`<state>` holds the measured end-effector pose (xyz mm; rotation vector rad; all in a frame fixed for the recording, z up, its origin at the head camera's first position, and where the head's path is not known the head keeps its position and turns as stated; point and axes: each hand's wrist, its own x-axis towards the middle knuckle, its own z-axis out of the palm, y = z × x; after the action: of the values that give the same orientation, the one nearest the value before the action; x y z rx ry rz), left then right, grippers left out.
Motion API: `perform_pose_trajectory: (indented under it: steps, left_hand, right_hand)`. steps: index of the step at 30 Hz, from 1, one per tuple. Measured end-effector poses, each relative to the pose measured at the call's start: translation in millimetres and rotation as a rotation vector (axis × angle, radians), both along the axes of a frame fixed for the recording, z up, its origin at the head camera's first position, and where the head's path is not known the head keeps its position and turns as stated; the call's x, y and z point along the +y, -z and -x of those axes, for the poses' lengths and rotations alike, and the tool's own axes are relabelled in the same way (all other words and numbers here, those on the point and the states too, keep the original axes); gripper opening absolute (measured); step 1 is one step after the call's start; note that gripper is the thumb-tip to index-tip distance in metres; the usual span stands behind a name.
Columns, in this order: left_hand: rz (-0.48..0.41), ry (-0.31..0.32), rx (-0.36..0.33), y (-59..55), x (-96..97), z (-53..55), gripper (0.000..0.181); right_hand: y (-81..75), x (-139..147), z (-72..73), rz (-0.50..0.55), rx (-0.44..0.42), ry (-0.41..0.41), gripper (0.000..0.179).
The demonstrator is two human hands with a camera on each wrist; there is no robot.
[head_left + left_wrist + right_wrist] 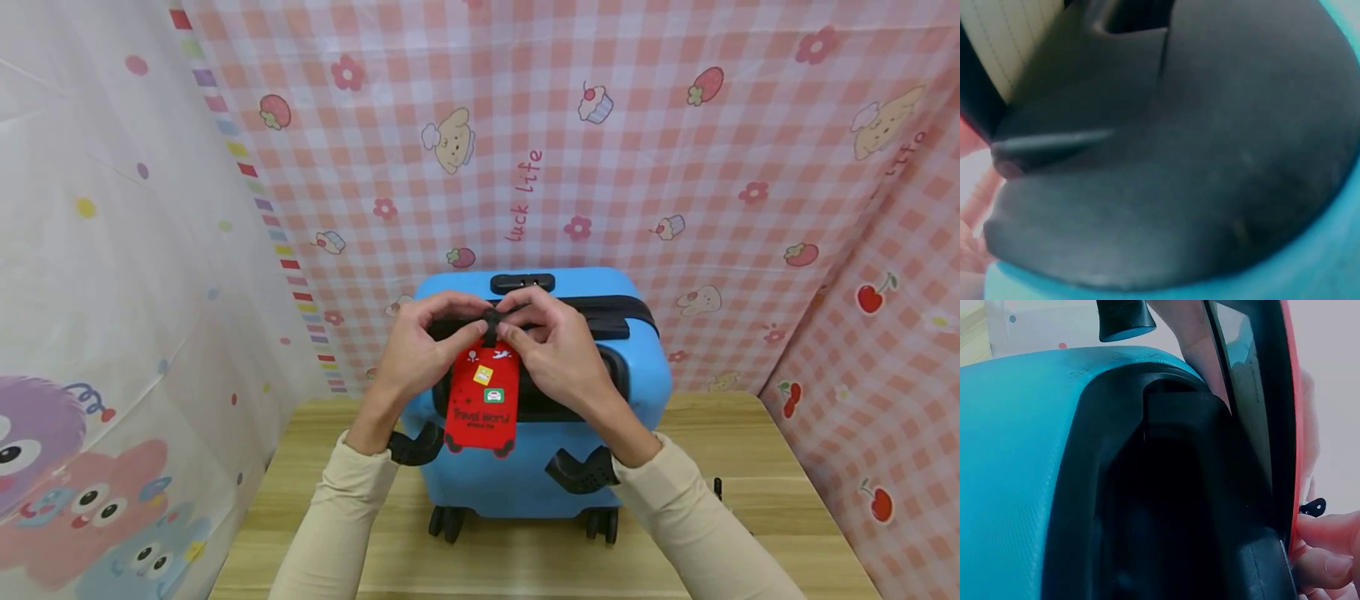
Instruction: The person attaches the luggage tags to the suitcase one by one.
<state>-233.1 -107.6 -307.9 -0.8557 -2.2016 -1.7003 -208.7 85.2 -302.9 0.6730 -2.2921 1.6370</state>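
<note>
A red luggage tag [481,417] printed "Travel World" hangs by its black strap [491,332] in front of the blue suitcase [517,475]. My left hand [420,346] pinches the strap from the left, thumb and fingers meeting just above the tag. From the other side my right hand [558,346] pinches it too, fingertips close to the left ones. In the right wrist view the tag [1298,437] is seen edge-on, and a small black strap end with a hole [1315,507] sticks out above the fingers. The suitcase's black side handle [1166,156] fills the left wrist view.
The suitcase stands upright on a wood-grain table [750,442], its black wheels [447,522] towards me. A combination lock [522,284] sits on its top. A small dark object [717,487] lies right of my right forearm. Printed cloth [630,175] hangs behind and at both sides.
</note>
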Motion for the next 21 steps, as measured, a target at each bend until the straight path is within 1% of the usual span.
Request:
perform_pose_trajectory:
  steps: [6, 14, 21]
  left_hand:
    - [-0.003, -0.012, -0.019, -1.2, 0.8, -0.8, 0.020]
    - [-0.003, -0.027, -0.016, -1.7, 0.0, -0.3, 0.020]
    - [0.008, -0.029, -0.051, -2.1, -0.3, 0.6, 0.021]
  right_hand:
    - [0.2, -0.9, -0.3, -0.004, 0.009, 0.007, 0.018]
    - [-0.3, -2.8, -0.8, -0.042, 0.013, 0.021, 0.020]
    - [1.4, -3.3, -1.1, -0.064, 0.056, 0.038, 0.016]
